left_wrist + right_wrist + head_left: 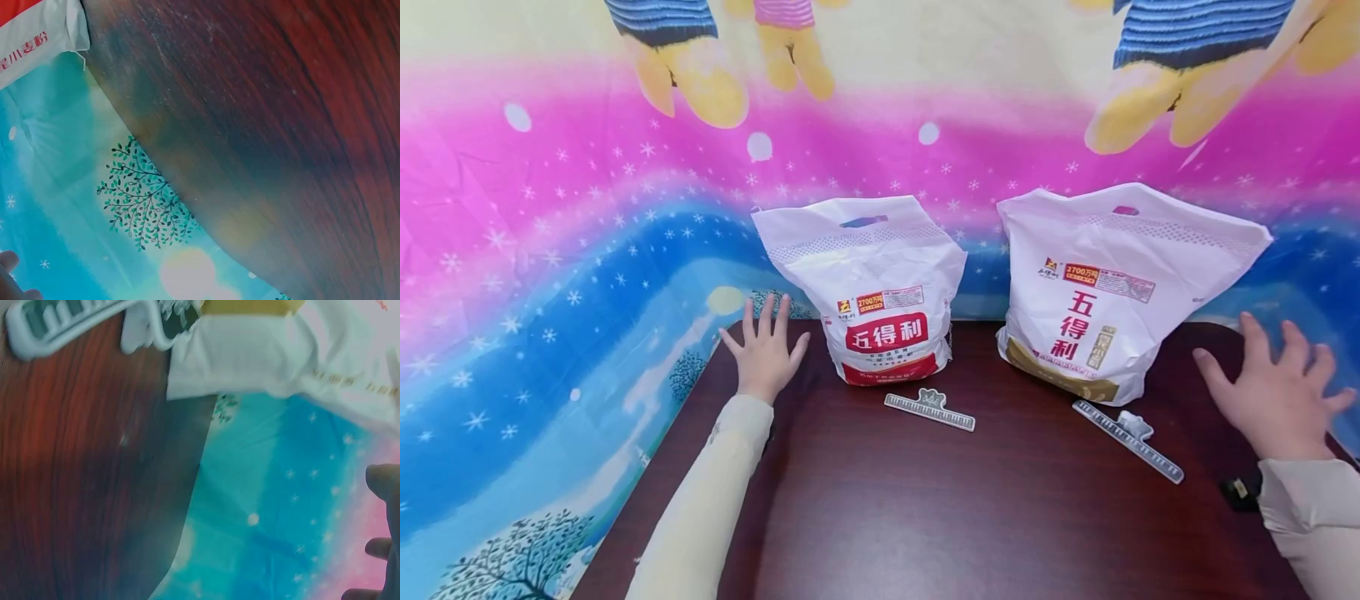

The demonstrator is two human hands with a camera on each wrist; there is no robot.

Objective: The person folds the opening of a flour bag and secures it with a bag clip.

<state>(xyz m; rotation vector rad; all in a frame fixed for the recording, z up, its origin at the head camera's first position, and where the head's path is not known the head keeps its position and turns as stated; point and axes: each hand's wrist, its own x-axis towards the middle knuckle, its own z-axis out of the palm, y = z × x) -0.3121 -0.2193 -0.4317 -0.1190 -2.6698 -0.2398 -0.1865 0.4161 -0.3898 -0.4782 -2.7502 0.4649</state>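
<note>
Two white flour bags stand side by side at the back of the table. The left bag (891,275) carries a red label; the right bag (1105,242) has red lettering and a gold band along its bottom. In front of each lies a long clip with piano-key markings: the left clip (931,410) and the right clip (1131,437). My left hand (766,354), fingers spread and holding nothing, is left of the red-labelled bag. My right hand (1277,392) is spread too, to the right of the gold-banded bag. In the right wrist view the right clip (69,322) shows beside that bag.
The dark wooden table (880,508) has a rounded back edge. Close behind it hangs a colourful printed cloth (587,217) with snowflakes and trees. A small black object (1238,493) shows by the right sleeve.
</note>
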